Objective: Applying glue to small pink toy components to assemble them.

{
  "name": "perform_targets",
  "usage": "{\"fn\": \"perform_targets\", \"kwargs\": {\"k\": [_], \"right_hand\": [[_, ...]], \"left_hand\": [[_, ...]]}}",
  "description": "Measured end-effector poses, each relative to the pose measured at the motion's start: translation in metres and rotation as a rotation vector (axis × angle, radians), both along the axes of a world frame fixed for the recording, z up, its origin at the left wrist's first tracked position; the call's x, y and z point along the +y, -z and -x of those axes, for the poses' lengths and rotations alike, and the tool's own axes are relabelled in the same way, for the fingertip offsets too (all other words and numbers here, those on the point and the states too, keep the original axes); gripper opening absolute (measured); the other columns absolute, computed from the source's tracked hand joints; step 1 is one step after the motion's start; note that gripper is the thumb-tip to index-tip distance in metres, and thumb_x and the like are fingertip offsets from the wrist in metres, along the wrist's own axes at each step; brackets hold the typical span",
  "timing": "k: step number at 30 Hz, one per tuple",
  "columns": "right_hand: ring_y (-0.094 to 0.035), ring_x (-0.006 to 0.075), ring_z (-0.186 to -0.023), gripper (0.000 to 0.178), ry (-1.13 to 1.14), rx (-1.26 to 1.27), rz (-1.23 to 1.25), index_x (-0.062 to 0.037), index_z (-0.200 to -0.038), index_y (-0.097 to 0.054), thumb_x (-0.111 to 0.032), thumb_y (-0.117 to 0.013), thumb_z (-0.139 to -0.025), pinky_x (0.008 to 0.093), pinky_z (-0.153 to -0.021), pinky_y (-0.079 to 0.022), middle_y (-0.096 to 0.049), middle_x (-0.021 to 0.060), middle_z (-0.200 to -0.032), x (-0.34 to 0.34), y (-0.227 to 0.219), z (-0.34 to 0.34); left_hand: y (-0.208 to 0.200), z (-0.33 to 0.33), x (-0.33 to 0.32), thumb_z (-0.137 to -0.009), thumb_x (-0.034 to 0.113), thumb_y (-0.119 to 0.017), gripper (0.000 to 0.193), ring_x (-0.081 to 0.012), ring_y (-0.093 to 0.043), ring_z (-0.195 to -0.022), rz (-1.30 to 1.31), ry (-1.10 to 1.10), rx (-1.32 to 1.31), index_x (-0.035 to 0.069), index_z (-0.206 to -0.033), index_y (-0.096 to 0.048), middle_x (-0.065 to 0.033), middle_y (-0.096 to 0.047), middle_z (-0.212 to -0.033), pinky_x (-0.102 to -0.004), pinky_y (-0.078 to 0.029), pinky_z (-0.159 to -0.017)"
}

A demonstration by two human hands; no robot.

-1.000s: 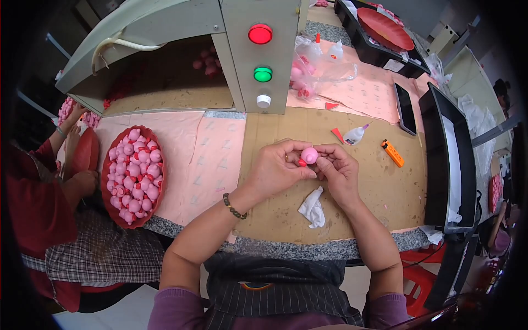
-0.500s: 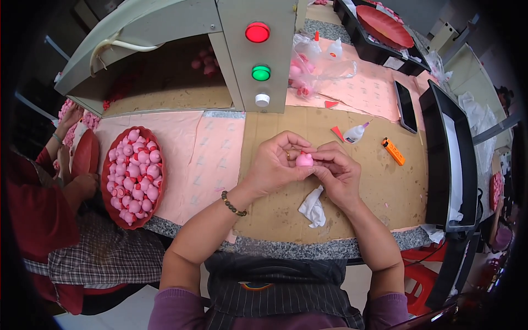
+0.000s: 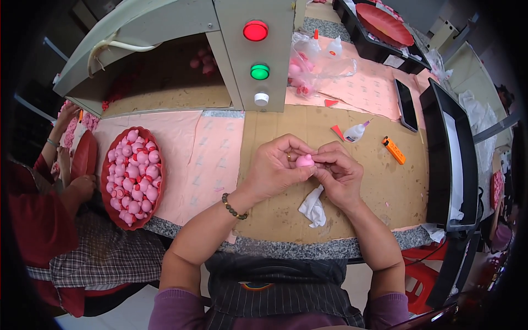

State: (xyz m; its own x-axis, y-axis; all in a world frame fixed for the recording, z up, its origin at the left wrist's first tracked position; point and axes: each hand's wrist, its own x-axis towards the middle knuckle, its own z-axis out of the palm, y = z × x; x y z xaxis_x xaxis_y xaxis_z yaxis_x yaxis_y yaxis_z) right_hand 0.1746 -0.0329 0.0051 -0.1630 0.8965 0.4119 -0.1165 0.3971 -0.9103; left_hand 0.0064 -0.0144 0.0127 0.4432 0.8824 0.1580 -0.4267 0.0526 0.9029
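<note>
Between my hands is a small round pink toy figure (image 3: 304,160) with little bumps on its surface. My left hand (image 3: 279,165) grips it from the left between thumb and fingers. From the other side, my right hand (image 3: 342,173) is closed with thumb and fingertips pinched at the figure's right edge; any small part between those fingertips is hidden. A crumpled white tissue (image 3: 313,208) lies on the cardboard (image 3: 275,220) just below my hands. Beyond them is a small glue bottle (image 3: 355,132) with a purple tip, beside a red scrap (image 3: 337,132).
An orange lighter (image 3: 394,150) and a phone (image 3: 406,105) lie at right, near a black tray (image 3: 434,159). A red basket (image 3: 104,181) of similar pink figures stands at left, beside a co-worker's hand (image 3: 82,188). A grey machine (image 3: 231,60) with coloured buttons stands at the back.
The pink figure has turned slightly in my fingers, and the red part at its top no longer shows. At far left, the co-worker's raised hand has shifted.
</note>
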Motion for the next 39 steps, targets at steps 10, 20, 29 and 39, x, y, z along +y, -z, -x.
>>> {"fn": "perform_targets", "kwargs": {"k": [10, 20, 29, 39], "right_hand": [[-0.050, 0.0149, -0.096, 0.040, -0.046, -0.113, 0.003, 0.0040, -0.108, -0.057, 0.004, -0.070, -0.071, 0.0245, -0.081, -0.044, -0.043, 0.0083, -0.106, 0.001, 0.004, -0.005], [-0.050, 0.0154, -0.098, 0.047, -0.093, 0.045, 0.084, 0.0052, -0.112, -0.056, -0.005, -0.075, -0.070, 0.0270, -0.085, -0.043, -0.046, 0.0083, -0.105, -0.001, -0.009, 0.000], [-0.055, 0.0148, -0.089, 0.044, -0.036, -0.058, 0.078, 0.0055, -0.107, -0.060, -0.009, -0.078, -0.069, 0.0241, -0.076, -0.048, -0.051, 0.0081, -0.099, 0.001, -0.001, -0.007], [-0.057, 0.0138, -0.083, 0.036, 0.011, -0.149, 0.116, 0.0058, -0.103, -0.062, -0.004, -0.075, -0.071, 0.0226, -0.070, -0.050, -0.053, 0.0079, -0.095, -0.002, -0.004, -0.007]], "left_hand": [[-0.003, 0.000, 0.003, -0.085, 0.001, -0.058, 0.030, -0.0190, -0.063, -0.088, 0.367, 0.058, 0.011, -0.005, -0.114, -0.048, -0.0145, -0.060, -0.100, -0.0301, -0.056, -0.074], [0.003, -0.001, 0.002, -0.088, 0.008, -0.055, 0.024, -0.0225, -0.064, -0.088, 0.431, 0.087, -0.081, -0.003, -0.109, -0.051, -0.0164, -0.062, -0.102, -0.0333, -0.057, -0.074], [0.003, -0.002, 0.001, -0.087, 0.006, -0.058, 0.022, -0.0199, -0.065, -0.082, 0.462, 0.074, -0.054, -0.005, -0.105, -0.052, -0.0172, -0.062, -0.099, -0.0312, -0.058, -0.068], [0.004, -0.002, 0.002, -0.088, 0.005, -0.055, 0.020, -0.0200, -0.064, -0.081, 0.502, 0.091, -0.011, -0.005, -0.104, -0.052, -0.0166, -0.061, -0.098, -0.0319, -0.059, -0.068]]}}
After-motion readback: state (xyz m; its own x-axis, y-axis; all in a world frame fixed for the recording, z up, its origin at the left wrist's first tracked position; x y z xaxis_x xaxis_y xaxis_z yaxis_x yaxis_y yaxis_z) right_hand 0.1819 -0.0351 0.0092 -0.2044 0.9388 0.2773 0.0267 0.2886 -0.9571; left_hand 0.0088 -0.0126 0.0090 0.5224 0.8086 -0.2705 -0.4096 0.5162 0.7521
